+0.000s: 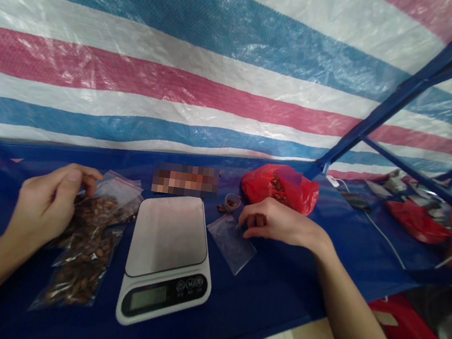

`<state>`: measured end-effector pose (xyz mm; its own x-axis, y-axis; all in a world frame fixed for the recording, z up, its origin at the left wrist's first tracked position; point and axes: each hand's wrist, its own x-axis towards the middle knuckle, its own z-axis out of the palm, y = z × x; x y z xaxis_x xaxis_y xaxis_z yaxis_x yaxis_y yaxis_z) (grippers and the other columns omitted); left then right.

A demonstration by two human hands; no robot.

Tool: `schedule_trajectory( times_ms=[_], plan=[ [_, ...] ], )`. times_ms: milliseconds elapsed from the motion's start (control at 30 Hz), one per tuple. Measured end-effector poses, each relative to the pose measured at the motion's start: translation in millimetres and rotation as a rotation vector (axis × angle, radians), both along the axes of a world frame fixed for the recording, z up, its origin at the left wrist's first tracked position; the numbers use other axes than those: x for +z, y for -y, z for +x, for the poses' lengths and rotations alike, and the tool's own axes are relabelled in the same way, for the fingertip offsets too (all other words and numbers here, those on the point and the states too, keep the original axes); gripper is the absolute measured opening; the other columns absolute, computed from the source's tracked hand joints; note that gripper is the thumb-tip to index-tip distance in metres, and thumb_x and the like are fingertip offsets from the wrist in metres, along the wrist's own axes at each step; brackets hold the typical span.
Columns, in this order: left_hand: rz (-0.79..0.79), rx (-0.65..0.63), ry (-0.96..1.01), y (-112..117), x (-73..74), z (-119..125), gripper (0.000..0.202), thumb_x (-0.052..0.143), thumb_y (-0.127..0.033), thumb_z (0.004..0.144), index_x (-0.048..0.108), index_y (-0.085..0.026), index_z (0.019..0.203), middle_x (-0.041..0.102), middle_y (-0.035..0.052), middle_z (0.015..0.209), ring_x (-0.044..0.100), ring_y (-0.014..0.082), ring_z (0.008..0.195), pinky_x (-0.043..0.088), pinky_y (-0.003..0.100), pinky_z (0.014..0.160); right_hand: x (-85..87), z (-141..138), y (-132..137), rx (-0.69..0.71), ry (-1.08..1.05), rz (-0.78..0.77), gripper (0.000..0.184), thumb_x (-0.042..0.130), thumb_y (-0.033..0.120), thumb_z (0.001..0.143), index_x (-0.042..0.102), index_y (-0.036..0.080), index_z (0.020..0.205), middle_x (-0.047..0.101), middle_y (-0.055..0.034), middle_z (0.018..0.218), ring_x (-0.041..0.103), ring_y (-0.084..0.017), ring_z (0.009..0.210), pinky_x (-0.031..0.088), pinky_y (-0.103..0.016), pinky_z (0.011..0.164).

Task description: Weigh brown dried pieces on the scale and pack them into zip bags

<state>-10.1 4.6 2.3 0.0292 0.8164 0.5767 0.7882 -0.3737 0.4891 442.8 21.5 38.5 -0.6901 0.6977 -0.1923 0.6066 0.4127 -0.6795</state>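
My left hand (51, 202) is curled, its fingertips pinched over the top of a clear zip bag filled with brown nuts (95, 219). A second filled bag (77, 272) lies below it, and empty zip bags (120, 185) sit behind. A white digital kitchen scale (167, 256) stands in the middle with nothing on its platform. My right hand (273, 221) rests with fingers bent on the upper end of an empty clear zip bag (232, 243) lying flat to the right of the scale.
A small cup with nuts (232, 201) and a red plastic bag of nuts (280, 187) sit behind my right hand on the blue table cover (275, 294). Another red bag (416, 219), cables and clutter lie far right. A striped tarpaulin hangs behind.
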Motion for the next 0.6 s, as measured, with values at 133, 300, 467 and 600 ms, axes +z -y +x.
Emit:
schedule_trajectory(
  times_ms=[133, 300, 467, 600],
  plan=[
    [-0.015, 0.026, 0.005, -0.9, 0.3, -0.1, 0.049, 0.035, -0.043, 0.104, 0.066, -0.021, 0.073, 0.075, 0.0027, 0.083, 0.069, 0.0157, 0.078, 0.047, 0.027, 0.075, -5.3, -1.8, 2.3, 0.056, 0.120, -0.001, 0.002, 0.078, 0.017, 0.090, 0.076, 0.017, 0.088, 0.071, 0.0001, 0.076, 0.064, -0.013, 0.067, 0.044, -0.024, 0.062],
    [-0.053, 0.030, -0.007, -0.7, 1.4, -1.1, 0.049, 0.035, -0.043, 0.104, 0.066, -0.021, 0.073, 0.076, 0.0043, 0.086, 0.070, 0.0172, 0.079, 0.048, 0.028, 0.075, 1.5, 1.3, 2.5, 0.028, -0.031, 0.104, 0.008, 0.070, 0.017, 0.095, 0.073, 0.019, 0.088, 0.071, 0.0006, 0.078, 0.063, -0.014, 0.066, 0.045, -0.024, 0.061],
    [-0.063, 0.025, 0.004, 0.1, 0.3, -1.3, 0.049, 0.035, -0.045, 0.104, 0.065, -0.022, 0.073, 0.076, 0.0044, 0.087, 0.071, 0.0182, 0.082, 0.048, 0.029, 0.077, 2.3, -5.0, 1.0, -0.120, -0.248, 0.261, 0.009, 0.070, 0.024, 0.097, 0.075, 0.019, 0.092, 0.075, -0.0028, 0.087, 0.067, -0.015, 0.074, 0.052, -0.026, 0.068],
    [-0.054, 0.018, -0.001, 0.1, 0.0, -1.1, 0.048, 0.036, -0.043, 0.103, 0.065, -0.021, 0.071, 0.075, 0.0040, 0.083, 0.069, 0.0175, 0.076, 0.048, 0.029, 0.075, -5.0, -7.8, -4.3, -0.174, -0.281, 0.321, 0.017, 0.065, 0.021, 0.100, 0.075, 0.020, 0.114, 0.078, -0.0039, 0.095, 0.071, -0.017, 0.079, 0.055, -0.028, 0.072]
  ],
)
